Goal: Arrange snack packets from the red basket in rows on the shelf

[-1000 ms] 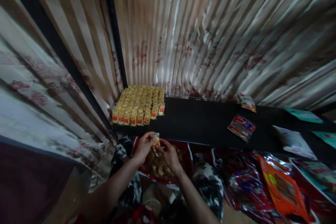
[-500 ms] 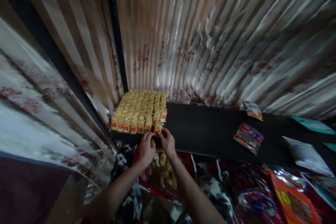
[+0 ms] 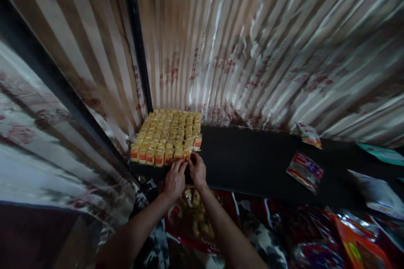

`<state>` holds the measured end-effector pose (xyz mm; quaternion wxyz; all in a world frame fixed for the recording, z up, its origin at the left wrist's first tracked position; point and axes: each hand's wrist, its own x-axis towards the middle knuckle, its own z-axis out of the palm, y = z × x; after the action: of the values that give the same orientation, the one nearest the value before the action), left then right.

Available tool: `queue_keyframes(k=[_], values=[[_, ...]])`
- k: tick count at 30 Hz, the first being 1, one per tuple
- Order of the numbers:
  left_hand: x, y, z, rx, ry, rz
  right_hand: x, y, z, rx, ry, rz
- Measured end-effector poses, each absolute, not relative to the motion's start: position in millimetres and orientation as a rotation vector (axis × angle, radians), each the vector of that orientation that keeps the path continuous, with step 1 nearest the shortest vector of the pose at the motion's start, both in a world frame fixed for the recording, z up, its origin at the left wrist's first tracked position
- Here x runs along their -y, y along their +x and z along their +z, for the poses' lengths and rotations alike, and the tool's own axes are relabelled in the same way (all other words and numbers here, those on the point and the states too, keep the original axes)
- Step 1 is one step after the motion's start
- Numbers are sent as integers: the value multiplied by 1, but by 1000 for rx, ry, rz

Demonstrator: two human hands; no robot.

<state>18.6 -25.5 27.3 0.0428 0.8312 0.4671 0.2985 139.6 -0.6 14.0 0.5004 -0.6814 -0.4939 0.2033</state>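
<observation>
Pressing in at the front edge of a tight block of small yellow packets with red labels (image 3: pixel 167 134), the left hand (image 3: pixel 174 180) and right hand (image 3: pixel 198 171) meet at one small yellow plastic-wrapped packet (image 3: pixel 187 152) in the front row, near its right end. Fingertips of both hands touch it, but whether either grip is closed around it or merely steadying it I cannot tell. The block stands upright on the left end of a long black surface (image 3: pixel 246 159), against a striped, glossy curtain wall (image 3: pixel 236 46). Judging by its look, the packet should be light and a little soft, its wrapper slick, so a pinch across the two side faces near the top would likely serve best; a push from the front could topple its neighbours. Below the hands an open red bag of loose packets (image 3: pixel 195 218) lies on a lap. Farther right on the surface lie a flat red-and-white sachet (image 3: pixel 304 172) and a smaller printed sachet (image 3: pixel 309 134), well apart from the block
</observation>
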Motion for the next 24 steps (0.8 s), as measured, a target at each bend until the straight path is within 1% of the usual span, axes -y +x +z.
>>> queue_keyframes(k=[7, 13, 19, 24], values=[[25, 9, 6, -1320, 2921, 931, 0, 138, 13, 1164, -1562, 467], [14, 5, 8, -1244, 2995, 960, 2, 142, 13, 1143, -1526, 558], [5, 2, 9, -1187, 3083, 964, 3, 147, 20, 1133, -1538, 529], [3, 3, 5, -1207, 3098, 920, -6, 144, 22, 1104, -1549, 675]])
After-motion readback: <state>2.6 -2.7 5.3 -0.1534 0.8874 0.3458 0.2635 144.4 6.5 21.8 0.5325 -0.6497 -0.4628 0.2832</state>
